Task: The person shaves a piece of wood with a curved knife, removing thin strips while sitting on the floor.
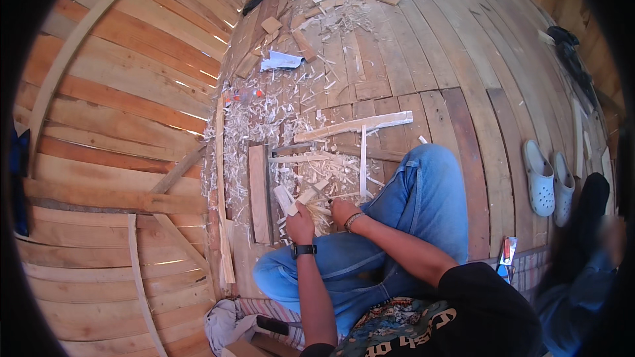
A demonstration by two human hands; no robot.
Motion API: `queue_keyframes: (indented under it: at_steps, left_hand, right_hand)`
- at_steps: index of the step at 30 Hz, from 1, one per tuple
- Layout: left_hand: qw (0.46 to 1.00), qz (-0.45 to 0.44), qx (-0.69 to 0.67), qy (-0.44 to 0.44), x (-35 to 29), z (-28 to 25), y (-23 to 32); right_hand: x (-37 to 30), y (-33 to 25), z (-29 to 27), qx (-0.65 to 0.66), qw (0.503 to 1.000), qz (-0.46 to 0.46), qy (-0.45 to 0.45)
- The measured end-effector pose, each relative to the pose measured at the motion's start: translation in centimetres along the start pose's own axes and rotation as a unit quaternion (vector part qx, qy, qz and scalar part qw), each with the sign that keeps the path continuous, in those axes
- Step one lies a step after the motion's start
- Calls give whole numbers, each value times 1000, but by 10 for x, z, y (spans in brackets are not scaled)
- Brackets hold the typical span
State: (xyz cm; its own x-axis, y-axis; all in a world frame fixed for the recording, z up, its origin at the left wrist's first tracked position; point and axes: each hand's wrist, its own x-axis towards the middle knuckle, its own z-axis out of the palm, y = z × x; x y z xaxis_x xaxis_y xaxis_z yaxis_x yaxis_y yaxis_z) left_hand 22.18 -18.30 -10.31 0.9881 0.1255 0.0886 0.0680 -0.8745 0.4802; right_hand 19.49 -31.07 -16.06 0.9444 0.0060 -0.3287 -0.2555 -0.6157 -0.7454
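The work looked like whittling, best done with shallow strokes along the grain; the edge wanted to travel away from the left hand [301, 227] and clear of the jeans [430, 192]. The left hand grasped a pale piece of wood [286, 199], in the lower centre of the frame; the right hand [342, 213], just to its right, was closed around what seemed a thin knife [320, 192], its blade slanting up and left; whether it touched the wood, I could not tell. The wood jutted up and left from the left hand's fingertips, apart from the right hand; shavings [337, 172] lay beyond, a thick plank [259, 192] just left.
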Motion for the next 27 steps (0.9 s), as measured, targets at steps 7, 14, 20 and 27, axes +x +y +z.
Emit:
queue_keyframes:
  at_steps: [7, 14, 20, 27]
  left_hand:
    - [997, -40, 55, -49, 1, -6, 2]
    - [997, -32, 42, -50, 4, 2, -8]
    - [999, -28, 37, -25, 2, 1, -5]
    - [999, -30, 28, -12, -3, 2, 3]
  right_hand:
    - [-3, -12, -5, -5, 999, -31, -31]
    - [5, -4, 11, 11, 1000, -21, -4]
    - [2, -4, 6, 24, 999, -12, 19]
    - [1, 12, -2, -64, 994, -88, -20]
